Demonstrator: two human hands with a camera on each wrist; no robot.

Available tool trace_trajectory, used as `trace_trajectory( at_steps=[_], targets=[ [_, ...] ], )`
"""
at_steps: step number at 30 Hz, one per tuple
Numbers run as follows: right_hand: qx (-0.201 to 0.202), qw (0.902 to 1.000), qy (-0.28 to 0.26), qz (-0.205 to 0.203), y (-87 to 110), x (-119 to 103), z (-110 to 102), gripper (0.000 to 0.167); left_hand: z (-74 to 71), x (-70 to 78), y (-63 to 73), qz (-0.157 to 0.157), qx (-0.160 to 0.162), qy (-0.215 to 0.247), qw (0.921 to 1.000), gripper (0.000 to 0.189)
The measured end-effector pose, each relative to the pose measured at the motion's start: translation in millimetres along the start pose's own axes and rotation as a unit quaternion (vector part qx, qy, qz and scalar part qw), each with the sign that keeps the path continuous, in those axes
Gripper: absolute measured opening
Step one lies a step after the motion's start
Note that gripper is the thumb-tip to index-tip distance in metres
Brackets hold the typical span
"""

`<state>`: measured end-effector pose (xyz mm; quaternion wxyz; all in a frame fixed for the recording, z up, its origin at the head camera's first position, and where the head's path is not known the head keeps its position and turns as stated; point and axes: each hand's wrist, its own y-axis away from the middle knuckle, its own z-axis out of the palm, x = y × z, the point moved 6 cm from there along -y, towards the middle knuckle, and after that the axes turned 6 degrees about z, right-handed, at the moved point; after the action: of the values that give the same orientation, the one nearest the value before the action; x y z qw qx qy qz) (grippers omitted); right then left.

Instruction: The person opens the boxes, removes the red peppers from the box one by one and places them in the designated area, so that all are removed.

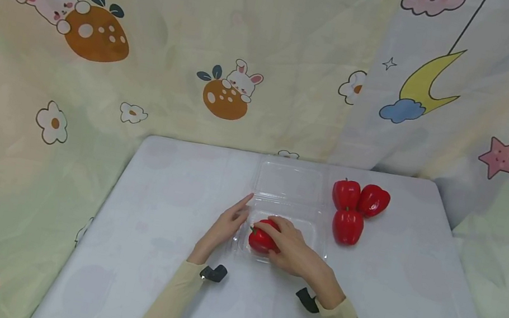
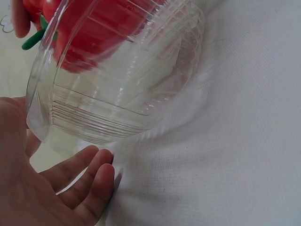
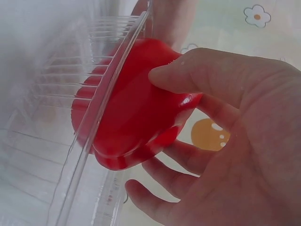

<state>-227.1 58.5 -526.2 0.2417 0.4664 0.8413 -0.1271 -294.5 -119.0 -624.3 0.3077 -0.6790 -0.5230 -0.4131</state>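
Note:
A clear plastic clamshell container [image 1: 311, 236] lies with its lid [image 1: 290, 181] folded back, away from the person. Inside its base, toward the left, is a red bell pepper [image 1: 260, 241] with a green stem. The right hand [image 1: 293, 250] grips this pepper from above, thumb on the near side and fingers over the far side. In the right wrist view the pepper [image 3: 136, 103] shows partly through the container's wall. At the container's left side is the left hand [image 1: 221, 230], its fingers extended along the wall [image 2: 94, 117] and holding nothing.
Three more red bell peppers sit clustered right of the container: one at the back left [image 1: 346, 194], one at the back right [image 1: 373, 201] and one in front [image 1: 347, 227]. A white cloth [image 1: 163, 211] covers the table. A printed curtain [image 1: 166, 52] hangs behind it.

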Motion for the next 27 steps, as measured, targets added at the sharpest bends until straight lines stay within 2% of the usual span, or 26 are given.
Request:
trace_trajectory(
  at_steps=[9,21,27],
  targets=[
    [0.007,1.0000,0.004,-0.003,3.8,3.1,-3.8,0.088,0.2,0.7,-1.0,0.008,0.004,0.000,1.0000,0.051],
    [-0.002,0.9993,-0.015,0.034,8.2,10.4,-7.0,0.087,0.1,0.6,-0.8,0.002,0.005,-0.003,1.0000,0.052],
    [0.009,0.9993,-0.020,0.032,11.2,15.9,-9.4,0.087,0.8,-0.4,0.1,-0.001,0.006,-0.005,1.0000,0.052]
  ],
)
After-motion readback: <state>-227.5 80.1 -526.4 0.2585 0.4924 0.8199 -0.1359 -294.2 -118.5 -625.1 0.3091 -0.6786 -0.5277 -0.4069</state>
